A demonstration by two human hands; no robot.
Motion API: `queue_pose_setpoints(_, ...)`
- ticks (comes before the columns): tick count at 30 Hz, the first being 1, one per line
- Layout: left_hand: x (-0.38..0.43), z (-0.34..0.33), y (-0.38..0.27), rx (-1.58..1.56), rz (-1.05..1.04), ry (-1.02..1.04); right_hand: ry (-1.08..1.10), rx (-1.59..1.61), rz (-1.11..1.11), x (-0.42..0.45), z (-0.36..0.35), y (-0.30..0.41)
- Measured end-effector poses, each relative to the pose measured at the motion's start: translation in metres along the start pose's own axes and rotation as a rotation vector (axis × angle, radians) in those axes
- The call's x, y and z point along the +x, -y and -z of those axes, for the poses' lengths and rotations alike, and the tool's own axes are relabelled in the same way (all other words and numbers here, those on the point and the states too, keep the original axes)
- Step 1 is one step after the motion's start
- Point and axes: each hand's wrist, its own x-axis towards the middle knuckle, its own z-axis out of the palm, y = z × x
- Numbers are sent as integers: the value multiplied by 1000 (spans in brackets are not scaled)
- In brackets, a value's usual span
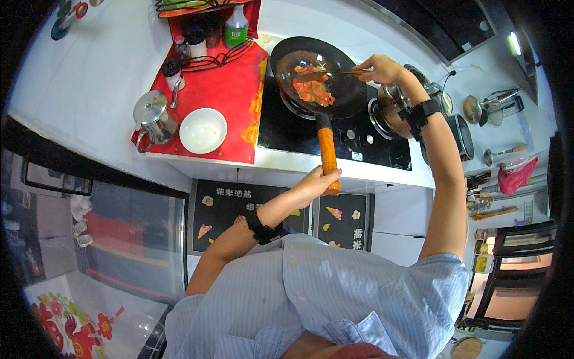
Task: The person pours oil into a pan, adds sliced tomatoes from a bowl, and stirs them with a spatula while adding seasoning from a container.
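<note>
A dark wok (345, 96) sits over the left burner of the black gas hob (287, 139). My left hand (316, 186) grips the lower end of its orange wooden handle (327, 146). Above the wok's right rim, my right hand (381, 69) holds a spatula (311, 75) by its handle, the blade reaching down into the wok. Red and orange pieces of food (314, 92), which look like tomato in sauce, lie on the wok's left side. The blade touches the food near its upper part.
On the red mat (237, 103) left of the hob stand a white bowl (203, 131), a metal pot with a spout (154, 116), and several seasoning jars (172, 72). A lidded pot (392, 107) occupies the right burner, below my right forearm. Ladles and strainers (471, 110) hang at the right wall.
</note>
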Motion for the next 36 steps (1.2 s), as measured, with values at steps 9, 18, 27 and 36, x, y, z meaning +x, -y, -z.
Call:
queue_pose_setpoints(9,0,2,-2,-10,-4,36,126,75,21,44,6,-12)
queue_pose_setpoints(18,-3,0,-5,19,-1,69,289,18,-111,94,43,-12)
queue_pose_setpoints(27,-3,1,-6,49,-9,48,83,-310,147,86,22,33)
queue_pose_setpoints(36,3,2,0,62,-26,26,-85,-185,178,53,-1,-32)
